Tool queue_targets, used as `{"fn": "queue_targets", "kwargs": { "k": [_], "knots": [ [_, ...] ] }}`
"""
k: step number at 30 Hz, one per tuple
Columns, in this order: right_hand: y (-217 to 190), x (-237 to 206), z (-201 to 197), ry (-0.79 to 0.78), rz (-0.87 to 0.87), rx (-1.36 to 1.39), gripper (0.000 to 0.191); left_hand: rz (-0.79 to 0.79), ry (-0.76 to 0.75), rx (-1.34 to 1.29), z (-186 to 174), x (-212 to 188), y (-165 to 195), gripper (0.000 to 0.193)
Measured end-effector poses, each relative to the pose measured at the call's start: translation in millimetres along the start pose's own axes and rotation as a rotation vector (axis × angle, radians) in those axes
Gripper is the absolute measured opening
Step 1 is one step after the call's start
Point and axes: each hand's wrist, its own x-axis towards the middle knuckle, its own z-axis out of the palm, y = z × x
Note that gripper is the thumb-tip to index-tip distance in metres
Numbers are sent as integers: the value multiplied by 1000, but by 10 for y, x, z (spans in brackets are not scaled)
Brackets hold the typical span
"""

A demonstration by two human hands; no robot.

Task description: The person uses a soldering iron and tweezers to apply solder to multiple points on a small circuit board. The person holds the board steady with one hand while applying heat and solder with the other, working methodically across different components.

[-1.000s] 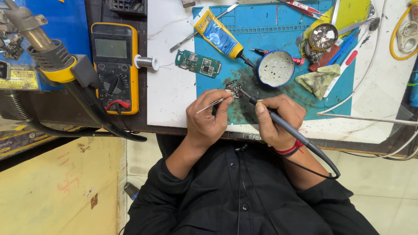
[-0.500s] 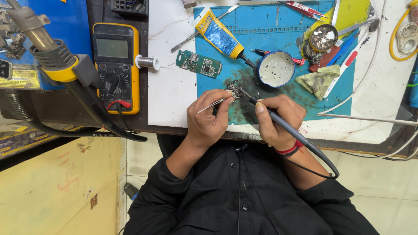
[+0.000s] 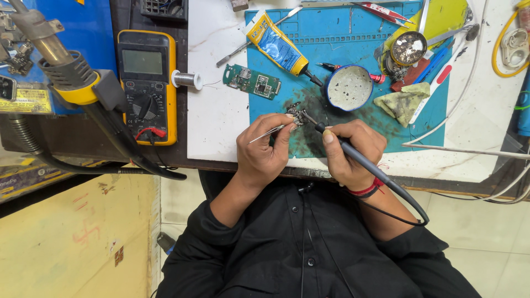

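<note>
At centre frame, on a blue work mat [image 3: 353,38], the left hand [image 3: 265,149] pinches thin tweezers [image 3: 268,132] shut against a small dark component [image 3: 296,114]; the right hand [image 3: 350,152] clamps a soldering iron [image 3: 353,154] pen-style, tip touching the same part (cable trailing lower right); a yellow multimeter [image 3: 146,83] lies upper left; a green circuit board [image 3: 252,81] sits just above.

Blue mat [image 3: 353,38]; yellow-black multimeter [image 3: 146,83]; green circuit board [image 3: 252,81]; black soldering iron [image 3: 359,157].
</note>
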Motion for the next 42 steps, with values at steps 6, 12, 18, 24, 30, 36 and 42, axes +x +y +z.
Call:
{"fn": "queue_targets", "kwargs": {
  "k": [6,12,18,24,30,36,42],
  "knots": [
    [2,2,-4,0,0,-1,10,-6,-8,-12,8,-3,-18,15],
    [-1,0,1,1,0,4,9,2,0,-7,7,-9,-20,15],
    [6,1,-6,1,-7,3,10,-18,-3,-13,14,-5,-12,15],
    [2,2,1,1,-9,4,10,-11,-2,-4,-2,-5,-7,15],
    [-4,1,-7,-2,-1,-1,10,-3,0,0,8,-8,-7,14],
    [-10,4,-6,-3,2,0,10,-10,-7,-5,3,-6,-13,14],
    [-7,3,-14,-9,5,-1,10,-10,-5,-11,9,-4,-5,14]
  ]
}}
